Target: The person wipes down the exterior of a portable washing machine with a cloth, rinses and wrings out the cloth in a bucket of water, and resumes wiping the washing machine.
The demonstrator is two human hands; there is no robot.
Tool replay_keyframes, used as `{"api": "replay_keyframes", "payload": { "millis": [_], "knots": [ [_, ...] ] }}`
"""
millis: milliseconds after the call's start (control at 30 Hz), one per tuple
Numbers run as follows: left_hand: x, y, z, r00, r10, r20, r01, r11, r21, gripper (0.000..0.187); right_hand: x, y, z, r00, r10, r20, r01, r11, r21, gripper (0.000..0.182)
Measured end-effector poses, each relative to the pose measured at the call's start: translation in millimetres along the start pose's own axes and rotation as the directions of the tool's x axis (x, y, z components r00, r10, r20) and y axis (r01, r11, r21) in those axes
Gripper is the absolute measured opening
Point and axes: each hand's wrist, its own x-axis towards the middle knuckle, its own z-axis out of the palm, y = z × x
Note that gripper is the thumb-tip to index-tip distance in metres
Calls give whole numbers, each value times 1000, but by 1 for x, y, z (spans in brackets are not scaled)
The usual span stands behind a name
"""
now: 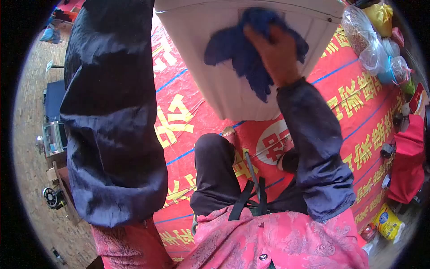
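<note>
Wiping step in hand, by the look of it: right hand (277,53) presses a dark blue cloth (251,49) flat against the white appliance casing (233,96), fingers spread over the cloth, not bunched around it. Cloth sits high on the panel, far centre of the scene. Left hand is out of view; only the left sleeve (112,121) shows, raised up the left side, so its state can't be told.

Next move likely calls for steady pressure and a sweep across the unwiped lower panel.

Materials: cloth soft, limp, ragged-edged; casing smooth, hard, glossy, rounded at the edge; sleeves thin, crinkly dark fabric. Underneath, a red tarp (358,103) with yellow characters, slick woven plastic. Plastic bags (371,49) far right
</note>
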Motion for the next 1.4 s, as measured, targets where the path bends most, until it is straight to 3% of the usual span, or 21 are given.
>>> {"api": "replay_keyframes", "payload": {
  "millis": [133, 300, 367, 467, 567, 700, 767, 867, 1033, 1100, 1133, 1233, 1300, 1400],
  "knots": [
    [-52, 4, 14, 996, -82, -33, 82, 997, -18, 21, -32, 58, 21, 988, 150, 36, -150, 989, -10, 40],
    [-126, 12, 23, 981, -188, -41, 186, 982, -42, 21, -95, 116, 23, 933, 269, 240, -226, 955, -191, 42],
    [-163, 16, 23, 971, -237, -39, 234, 971, -56, 21, -136, 169, 31, 906, 276, 320, -168, 930, -326, 42],
    [-225, 27, 25, 946, -323, -17, 321, 944, -77, 22, -163, 180, 30, 827, 366, 427, -159, 881, -446, 42],
    [-290, 38, 26, 907, -420, 17, 419, 903, -93, 22, -139, 156, 34, 913, 255, 318, -41, 834, -550, 41],
    [-368, 53, 23, 827, -559, 57, 562, 821, -100, 22, -43, 33, 8, 975, 144, 166, -85, 943, -321, 37],
    [-397, 59, 21, 784, -616, 78, 621, 777, -102, 22, -5, -19, 3, 997, -13, 76, 29, 974, -223, 35],
    [-425, 65, 21, 727, -680, 98, 687, 719, -103, 22, 21, -46, 22, 995, -73, 67, 61, 986, 158, 30],
    [-427, 62, 29, 709, -698, 106, 706, 702, -93, 23, 25, -40, 87, 926, -260, 274, 304, 944, -129, 21],
    [-417, 54, 31, 720, -686, 107, 694, 713, -96, 23, 15, -31, 126, 950, -237, 204, 233, 971, 44, 26],
    [-412, 53, 30, 722, -684, 107, 692, 716, -96, 23, 9, -21, 148, 959, -135, 248, 131, 991, 34, 26],
    [-403, 51, 34, 737, -669, 99, 676, 731, -93, 23, -11, -10, 176, 960, -256, 112, 248, 966, 76, 27],
    [-403, 49, 33, 738, -666, 102, 674, 732, -98, 23, -18, -36, 138, 995, -40, 91, 50, 993, -105, 22],
    [-400, 45, 37, 748, -657, 99, 664, 740, -105, 24, -8, -32, 113, 991, -101, -89, 112, 986, 123, 21]
  ]
}}
